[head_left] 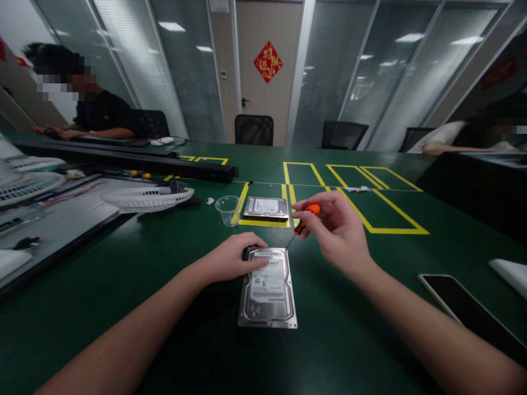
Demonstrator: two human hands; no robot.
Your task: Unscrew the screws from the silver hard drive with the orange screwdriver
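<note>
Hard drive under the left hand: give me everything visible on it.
The hard drive is a silver, metallic-looking rectangle with a raised, contoured cover and a large pale label; the print is too small to read. A round mark sits near its near-left corner. It appears to lie flat, label up, on the green table, long sides running away from the wearer. The left hand rests over its far-left part, thumb across the label. The screwdriver tip is at its far-right corner; contact is unclear.

Glass partitions [185, 60] flank a wooden door [269, 101] behind black mesh chairs [254, 130].
</note>
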